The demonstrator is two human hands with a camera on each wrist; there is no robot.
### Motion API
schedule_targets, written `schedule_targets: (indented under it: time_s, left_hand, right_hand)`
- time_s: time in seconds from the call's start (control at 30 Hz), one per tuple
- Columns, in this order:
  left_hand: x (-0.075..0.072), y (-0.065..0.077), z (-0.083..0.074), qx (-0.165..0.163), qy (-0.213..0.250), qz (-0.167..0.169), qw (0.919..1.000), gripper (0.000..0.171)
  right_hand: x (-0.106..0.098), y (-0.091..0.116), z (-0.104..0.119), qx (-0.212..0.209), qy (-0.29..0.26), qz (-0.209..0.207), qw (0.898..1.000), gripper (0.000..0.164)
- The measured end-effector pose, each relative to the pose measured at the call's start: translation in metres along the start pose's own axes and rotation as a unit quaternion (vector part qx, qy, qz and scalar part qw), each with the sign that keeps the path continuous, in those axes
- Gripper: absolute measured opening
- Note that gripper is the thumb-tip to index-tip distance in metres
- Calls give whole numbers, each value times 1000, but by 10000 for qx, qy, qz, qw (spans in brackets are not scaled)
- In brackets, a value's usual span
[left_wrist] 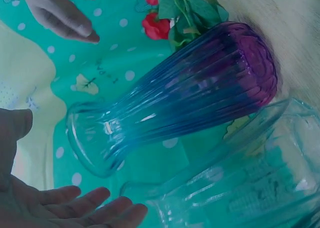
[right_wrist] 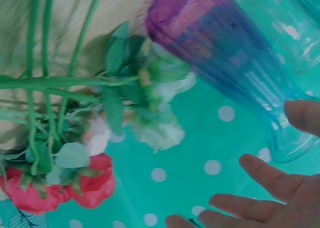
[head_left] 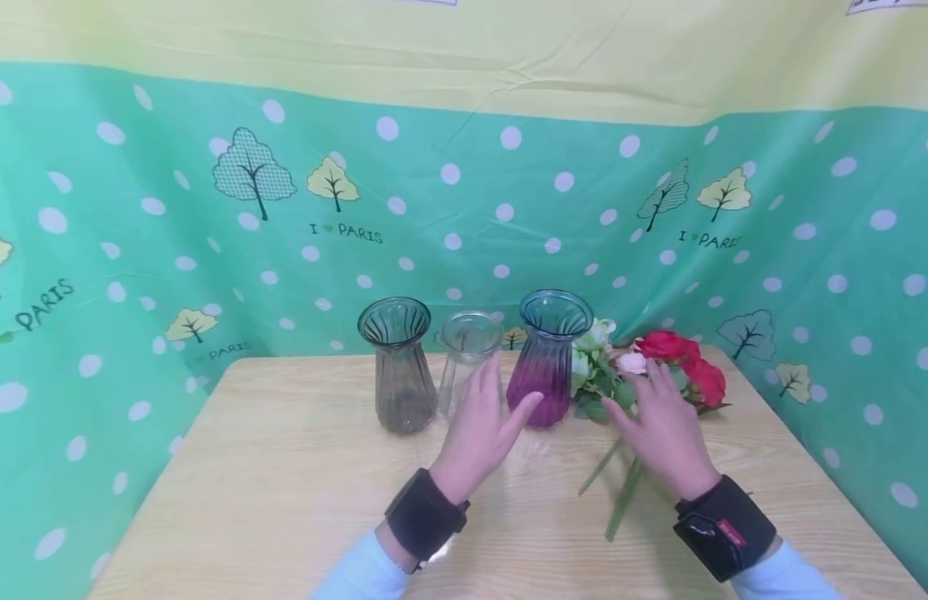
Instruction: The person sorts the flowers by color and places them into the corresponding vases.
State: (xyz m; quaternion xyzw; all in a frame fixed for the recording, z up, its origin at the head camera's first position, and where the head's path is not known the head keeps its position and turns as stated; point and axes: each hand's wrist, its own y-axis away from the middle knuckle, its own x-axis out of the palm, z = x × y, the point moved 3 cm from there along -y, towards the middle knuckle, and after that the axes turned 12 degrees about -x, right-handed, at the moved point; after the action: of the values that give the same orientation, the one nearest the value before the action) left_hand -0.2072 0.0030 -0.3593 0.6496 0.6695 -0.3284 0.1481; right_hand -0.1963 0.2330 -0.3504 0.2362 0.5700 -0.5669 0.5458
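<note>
My left hand [head_left: 482, 429] is raised in front of the clear glass vase [head_left: 471, 337], its fingers spread and holding nothing. Just right of that hand stands a blue-and-purple glass vase [head_left: 548, 358], upright; the left wrist view shows its flared rim near the fingers [left_wrist: 90, 200]. My right hand [head_left: 662, 425] hovers over the artificial flowers, thumb apart from the other fingers, with nothing in it. Red roses [head_left: 704, 379], a pale pink flower [head_left: 631, 362] and white-green flowers [right_wrist: 162, 123] lie beside the purple vase, their green stems [head_left: 624, 500] pointing toward me.
A grey glass vase [head_left: 404, 367] stands at the left end of the row of vases. The wooden table [head_left: 284, 483] ends at a green dotted cloth [head_left: 434, 225] that hangs behind it and along both sides.
</note>
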Motion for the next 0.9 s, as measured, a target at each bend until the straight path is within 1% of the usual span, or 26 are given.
schedule_targets:
  time_s: [0.17,0.23,0.37,0.5,0.7,0.77,0.9]
  left_hand:
    - [13,-9,-4,-77,213,121,9997,80]
    - [18,-13,-3,-75,251,139,9996,78]
    - [30,-19,-1,-5,270,94,9996,75]
    - [42,-28,2,2,291,78,9995,73]
    - [57,-41,6,-59,384,-68,9992,73]
    - [61,-43,7,-79,404,-107,9991,74]
    - [67,-47,4,-8,519,-194,9985,74]
  right_hand:
    - [1,-1,-15,-1,-10,-230,9997,47]
    - [4,0,-20,25,-24,-206,9998,45]
    - [10,2,-30,240,-167,59,9996,43]
    - [17,3,-38,467,-337,417,9975,42]
    - [32,-1,-51,495,-599,638,9949,31]
    - [37,-4,-56,499,-585,697,9946,28]
    - [46,-10,-61,499,-484,804,9943,25]
